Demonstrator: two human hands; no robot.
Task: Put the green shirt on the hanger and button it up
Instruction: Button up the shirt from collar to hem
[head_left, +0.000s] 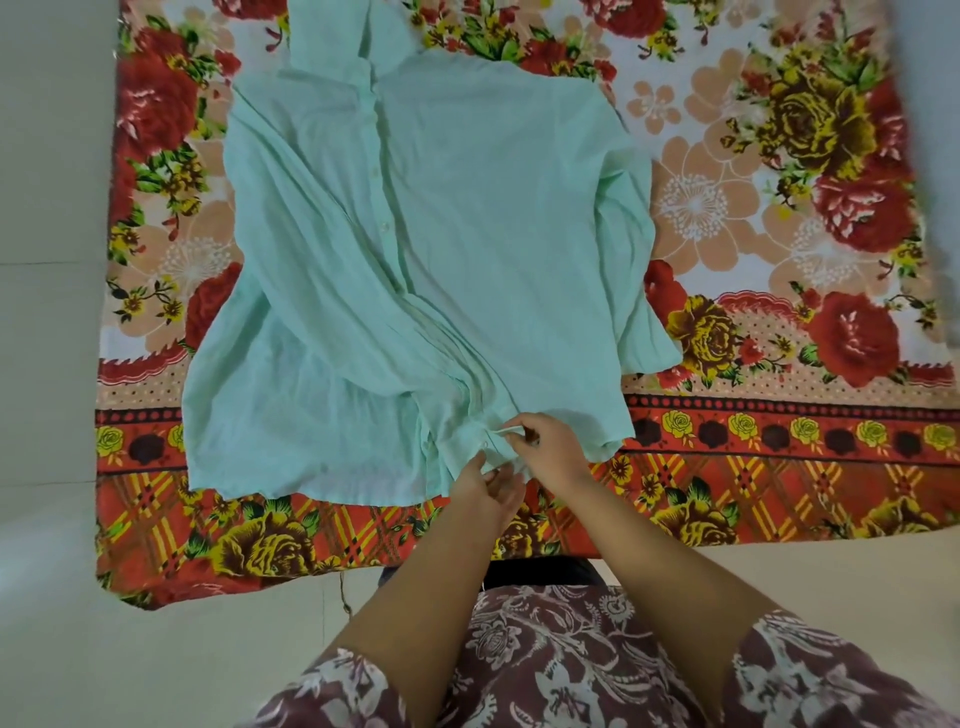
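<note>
A: Status on the green shirt (441, 234)?

B: On my feed it lies front up across the middle of the flowered sheet (779, 441), which is spread on the floor (52, 571). The collar (332, 52) points to the sheet's far edge. The hem (311, 493) stops just short of the near edge, right in front of the person.

A: Hands?

B: Both are at the hem, on the button strip. The right hand (553, 449) pinches a small fold of the strip's edge between thumb and fingers. The left hand (488, 493) sits just below it, fingers curled on the hem edge. It looks like it holds the under layer, but the contact is small in my view.

A: Why there?

B: My read is that this is the bottom button. One hand keeps the hole side taut while the other brings the button side up to it. Laying the shirt flat keeps the two fronts lined up without the cloth swinging.

A: Upper buttons?

B: Several buttons (385, 225) show along the strip, and the fronts lie closed there. I can't confirm each one is through its hole.

A: Hanger?

B: Not visible. It could be inside the shoulders, I can't tell.

A: Risks?

B: The cloth left of the strip is drawn into diagonal folds running to the hem, so the fronts may be skewed. I'd check alignment before calling it done.
</note>
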